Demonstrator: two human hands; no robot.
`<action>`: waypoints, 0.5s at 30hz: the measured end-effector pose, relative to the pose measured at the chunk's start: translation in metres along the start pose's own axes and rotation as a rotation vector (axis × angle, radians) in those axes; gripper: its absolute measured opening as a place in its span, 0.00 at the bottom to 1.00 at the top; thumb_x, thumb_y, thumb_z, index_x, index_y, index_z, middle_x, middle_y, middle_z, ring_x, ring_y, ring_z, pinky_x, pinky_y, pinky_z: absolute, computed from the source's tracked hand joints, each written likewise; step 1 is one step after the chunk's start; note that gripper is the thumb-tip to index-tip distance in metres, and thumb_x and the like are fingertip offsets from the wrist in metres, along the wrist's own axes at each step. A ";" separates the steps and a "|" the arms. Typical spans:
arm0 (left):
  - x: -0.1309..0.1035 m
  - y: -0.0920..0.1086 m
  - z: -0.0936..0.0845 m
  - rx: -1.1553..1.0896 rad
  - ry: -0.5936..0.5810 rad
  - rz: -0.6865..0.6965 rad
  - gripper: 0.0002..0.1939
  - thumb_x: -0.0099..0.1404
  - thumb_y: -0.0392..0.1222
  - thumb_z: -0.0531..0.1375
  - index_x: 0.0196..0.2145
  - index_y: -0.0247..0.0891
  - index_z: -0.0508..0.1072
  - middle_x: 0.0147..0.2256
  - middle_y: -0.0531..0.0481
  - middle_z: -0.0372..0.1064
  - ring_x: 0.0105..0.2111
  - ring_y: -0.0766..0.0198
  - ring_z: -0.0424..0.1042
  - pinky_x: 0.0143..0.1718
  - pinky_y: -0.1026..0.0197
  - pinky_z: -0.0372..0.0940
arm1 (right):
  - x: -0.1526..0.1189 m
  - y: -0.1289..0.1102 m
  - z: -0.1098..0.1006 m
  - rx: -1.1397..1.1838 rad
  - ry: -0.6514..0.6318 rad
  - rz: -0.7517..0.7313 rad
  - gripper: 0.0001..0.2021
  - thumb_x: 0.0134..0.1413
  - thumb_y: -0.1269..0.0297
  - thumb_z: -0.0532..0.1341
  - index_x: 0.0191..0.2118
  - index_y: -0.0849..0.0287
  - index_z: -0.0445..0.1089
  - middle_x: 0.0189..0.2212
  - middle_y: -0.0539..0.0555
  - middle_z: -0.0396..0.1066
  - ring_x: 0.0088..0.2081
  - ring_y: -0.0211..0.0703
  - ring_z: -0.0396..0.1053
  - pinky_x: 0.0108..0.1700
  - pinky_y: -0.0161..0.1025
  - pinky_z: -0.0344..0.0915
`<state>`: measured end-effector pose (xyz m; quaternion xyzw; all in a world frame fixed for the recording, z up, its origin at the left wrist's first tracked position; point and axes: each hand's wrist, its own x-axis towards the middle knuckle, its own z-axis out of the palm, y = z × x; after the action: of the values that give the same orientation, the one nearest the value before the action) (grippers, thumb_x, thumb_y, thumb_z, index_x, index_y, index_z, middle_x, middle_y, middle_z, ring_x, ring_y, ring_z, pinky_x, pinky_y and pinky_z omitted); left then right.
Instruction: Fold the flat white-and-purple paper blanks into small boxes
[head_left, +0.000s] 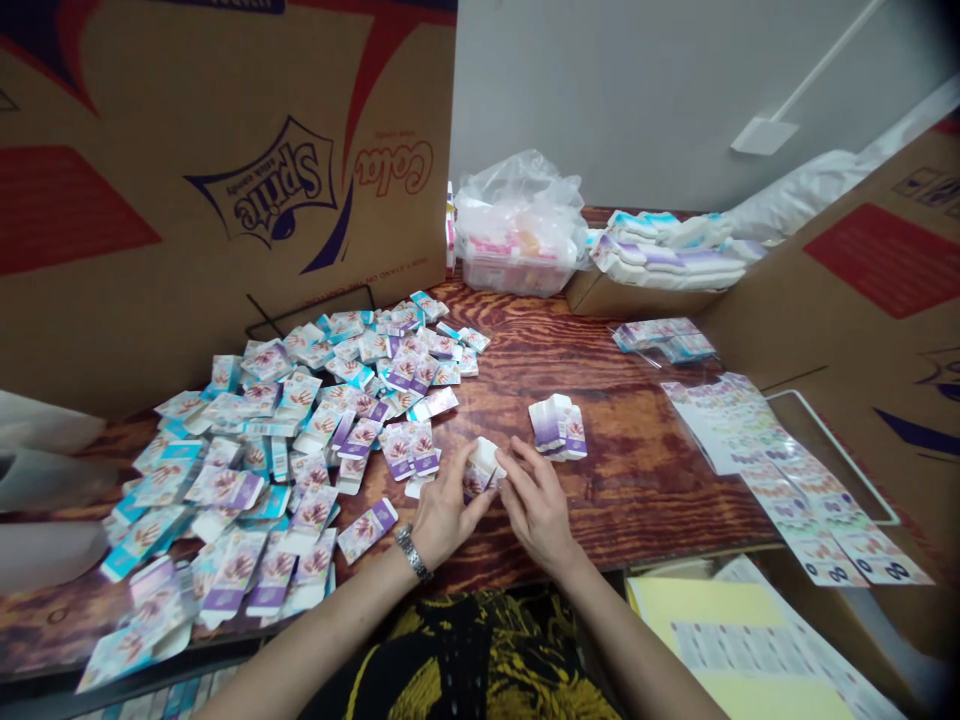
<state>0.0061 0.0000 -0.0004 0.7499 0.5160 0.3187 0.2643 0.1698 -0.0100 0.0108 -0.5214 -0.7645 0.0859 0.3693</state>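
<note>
Between my two hands is a small printed carton, white at its top end with purple and pink print on the side. My left hand, with a metal watch at the wrist, grips the carton from the left. The fingers of my right hand are closed at its upper right edge and flap. Just beyond my right hand lies a small group of purple-and-white cartons on the wood-grain table. To the left spreads a large loose pile of similar flat cartons, printed with hands, in blue and purple.
Large cardboard boxes stand at left and right. Behind are a bagged plastic tub and an open box of wrapped packs. Sticker sheets lie at right; a yellow sheet sits below the table edge.
</note>
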 end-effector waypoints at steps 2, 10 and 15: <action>0.000 0.001 -0.001 -0.004 0.004 -0.004 0.32 0.60 0.39 0.58 0.58 0.38 0.49 0.50 0.41 0.65 0.41 0.58 0.72 0.40 0.57 0.69 | -0.001 -0.001 0.002 0.016 0.025 -0.012 0.17 0.58 0.69 0.55 0.53 0.56 0.66 0.52 0.62 0.64 0.52 0.50 0.63 0.52 0.50 0.63; -0.002 -0.002 -0.002 0.002 -0.054 0.068 0.22 0.59 0.36 0.56 0.51 0.39 0.55 0.43 0.45 0.68 0.37 0.60 0.72 0.37 0.59 0.68 | 0.005 -0.007 -0.003 0.231 -0.158 0.031 0.13 0.59 0.67 0.54 0.46 0.55 0.71 0.50 0.58 0.66 0.50 0.47 0.66 0.50 0.45 0.65; -0.001 -0.007 -0.005 0.143 -0.109 0.187 0.21 0.60 0.35 0.54 0.51 0.38 0.56 0.42 0.44 0.68 0.39 0.58 0.70 0.38 0.57 0.67 | 0.012 -0.009 -0.003 0.667 -0.119 0.503 0.15 0.60 0.60 0.52 0.49 0.57 0.67 0.41 0.55 0.72 0.43 0.43 0.70 0.43 0.39 0.68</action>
<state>-0.0019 0.0020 -0.0025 0.8279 0.4499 0.2631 0.2070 0.1628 -0.0043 0.0228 -0.5377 -0.5636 0.4461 0.4408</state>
